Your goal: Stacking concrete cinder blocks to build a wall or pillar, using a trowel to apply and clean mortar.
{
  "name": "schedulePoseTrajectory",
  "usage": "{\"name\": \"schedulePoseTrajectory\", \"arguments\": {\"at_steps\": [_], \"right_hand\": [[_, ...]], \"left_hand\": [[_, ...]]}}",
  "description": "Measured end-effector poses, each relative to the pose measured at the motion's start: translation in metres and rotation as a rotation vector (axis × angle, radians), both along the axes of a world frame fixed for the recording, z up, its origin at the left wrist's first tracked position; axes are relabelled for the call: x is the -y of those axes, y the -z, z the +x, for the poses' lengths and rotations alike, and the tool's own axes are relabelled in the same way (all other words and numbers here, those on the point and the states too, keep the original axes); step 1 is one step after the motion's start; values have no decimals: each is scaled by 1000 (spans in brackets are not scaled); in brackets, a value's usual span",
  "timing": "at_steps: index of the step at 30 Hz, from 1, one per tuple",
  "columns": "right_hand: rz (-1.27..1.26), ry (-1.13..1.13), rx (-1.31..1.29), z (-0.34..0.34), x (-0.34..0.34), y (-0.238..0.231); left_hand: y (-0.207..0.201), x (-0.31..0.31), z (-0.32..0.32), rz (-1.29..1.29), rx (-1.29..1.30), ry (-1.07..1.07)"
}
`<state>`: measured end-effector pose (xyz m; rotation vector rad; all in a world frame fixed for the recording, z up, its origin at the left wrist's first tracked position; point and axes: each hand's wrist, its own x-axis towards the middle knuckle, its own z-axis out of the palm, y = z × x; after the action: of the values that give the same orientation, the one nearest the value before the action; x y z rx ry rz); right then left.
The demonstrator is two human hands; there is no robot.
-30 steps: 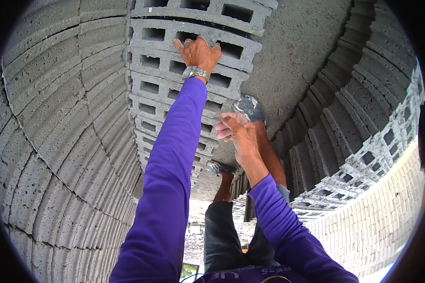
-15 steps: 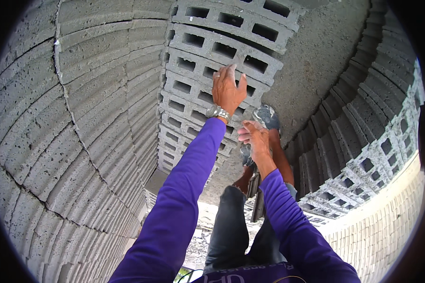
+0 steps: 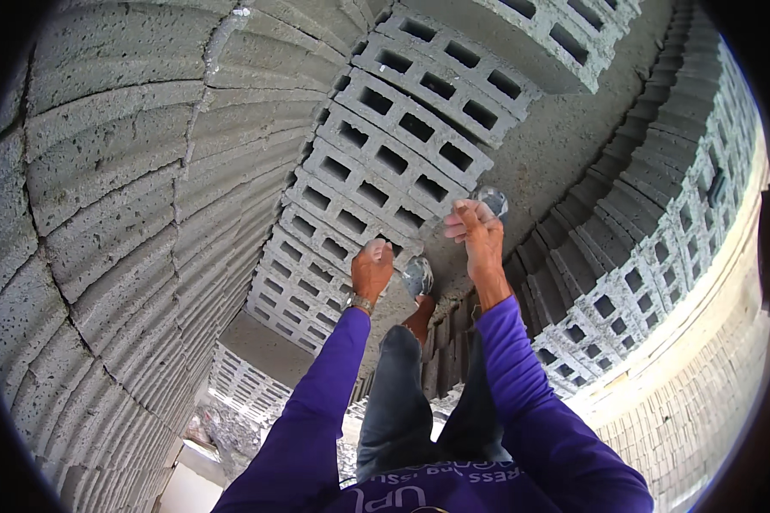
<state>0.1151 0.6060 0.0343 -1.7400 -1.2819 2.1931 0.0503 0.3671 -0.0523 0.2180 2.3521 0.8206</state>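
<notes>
Grey hollow concrete blocks (image 3: pixel 376 145) lie in a row down the middle, their rectangular holes facing up. My left hand (image 3: pixel 372 272), with a metal watch at its wrist, hangs over the near right part of this row. Its fingers are curled in, and nothing shows in them. To its right and a little farther off, my right hand (image 3: pixel 479 238) is held above the ground beside the row. Its fingers are bent together too, with nothing visible between them. Neither hand appears to grip a block.
A high wall of stacked blocks (image 3: pixel 120 197) rises on the left. Another curved stack (image 3: pixel 642 214) stands on the right. More blocks (image 3: pixel 565 34) sit at the far end. My shoes (image 3: pixel 417 278) are on the narrow dusty ground (image 3: pixel 535 145) between the row and the right stack.
My left hand has drawn back toward me from over the blocks, its spread fingers now curled. My view has shifted, bringing the far blocks into sight, and one foot has moved.
</notes>
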Motion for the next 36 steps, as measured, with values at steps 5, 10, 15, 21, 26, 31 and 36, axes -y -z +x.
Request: {"name": "schedulePoseTrajectory", "arguments": {"at_steps": [5, 10, 15, 21, 26, 31, 36], "right_hand": [[-52, -47, 81, 38, -34, 65], [-305, -73, -168, -31, -82, 38], [-354, -23, 117, -7, -104, 61], [-378, -64, -14, -5, -107, 68], [-392, -43, -42, -15, -119, 60], [-367, -84, -3, -17, -120, 62], [-349, -64, 24, -8, -129, 66]], "left_hand": [[1, -207, -43, 175, -342, 320], [82, -303, -115, -118, -760, 592], [127, -354, -113, -316, -492, 674], [124, -338, -108, -326, -471, 652], [121, -342, -111, -358, -515, 655], [116, -335, -119, -398, -476, 740], [78, -361, -122, -253, -129, 386]]}}
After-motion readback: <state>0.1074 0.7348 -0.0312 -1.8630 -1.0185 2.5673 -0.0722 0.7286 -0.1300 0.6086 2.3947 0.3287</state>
